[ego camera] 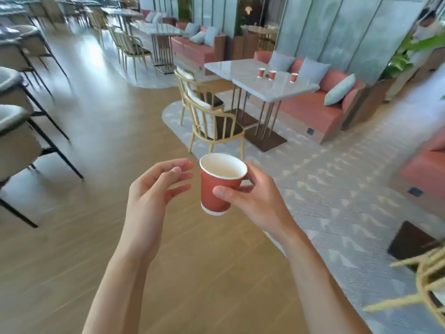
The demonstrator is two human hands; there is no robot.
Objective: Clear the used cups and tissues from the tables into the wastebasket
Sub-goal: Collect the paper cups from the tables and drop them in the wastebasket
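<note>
Right hand [255,196] grips the red paper cup [220,184] mid-wall by thumb and fingers at frame centre, left hand [154,189] loose and empty at its 9 o'clock; cup judged light, thin-walled, crushable, so hold gently below the rim.

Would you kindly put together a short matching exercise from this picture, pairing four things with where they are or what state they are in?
Column one:
1. held paper cup
2. left hand
3. three red cups
4. grey cushions

Column two:
A. standing on the pale marble table
B. open, fingers relaxed, holding nothing
C. propped along the pink bench sofa
D. in the grip of the right hand, out over the wooden floor

Pairs: 1-D, 2-B, 3-A, 4-C
</note>
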